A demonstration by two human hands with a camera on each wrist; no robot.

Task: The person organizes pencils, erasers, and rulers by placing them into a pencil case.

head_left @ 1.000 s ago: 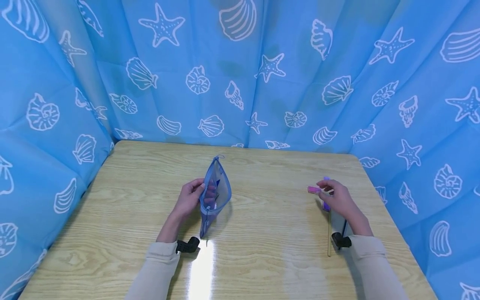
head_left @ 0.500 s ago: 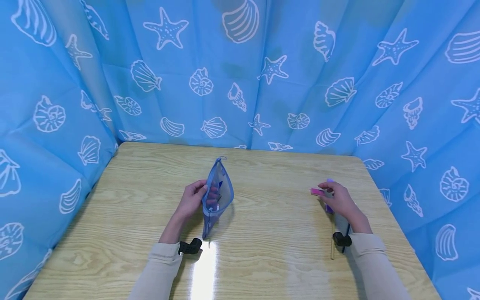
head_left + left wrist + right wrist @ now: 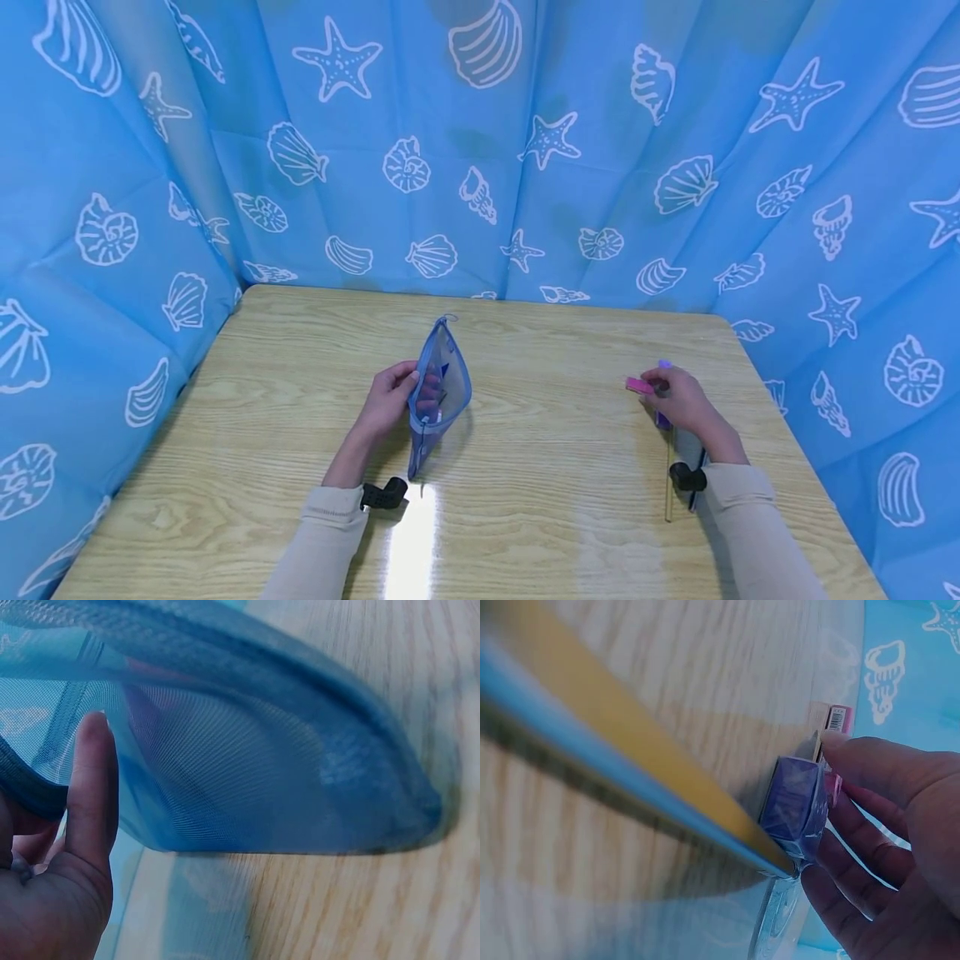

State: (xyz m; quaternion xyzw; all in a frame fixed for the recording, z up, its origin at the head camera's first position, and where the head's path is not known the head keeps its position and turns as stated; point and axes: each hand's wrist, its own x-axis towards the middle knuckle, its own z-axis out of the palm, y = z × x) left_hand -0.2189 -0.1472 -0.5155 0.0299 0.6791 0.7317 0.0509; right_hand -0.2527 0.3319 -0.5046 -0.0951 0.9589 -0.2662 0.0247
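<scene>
My left hand [image 3: 388, 398] holds the side of a blue mesh zip pouch [image 3: 457, 387] whose mouth gapes open, with the thumb over the rim. Through the mesh, fingers and a few small dark items show. In the left wrist view the pouch [image 3: 247, 772] stands close over the wood, one finger upright beside its mesh. My right hand [image 3: 684, 402] pinches a small pink block [image 3: 637, 385] by its end; a barcode label shows in the right wrist view. Below the hand lies a purple block [image 3: 789, 799] in clear wrapping.
A thin yellow stick [image 3: 670, 487] and a dark, pen-like stick [image 3: 699, 487] lie near the right wrist. The wooden table [image 3: 540, 467] ends at a blue shell-print curtain [image 3: 480, 150] on its back and sides.
The head view has shifted slightly. My right fingers have drawn together on the pink block, which is turned a little. The left hand keeps its hold on the pouch.
</scene>
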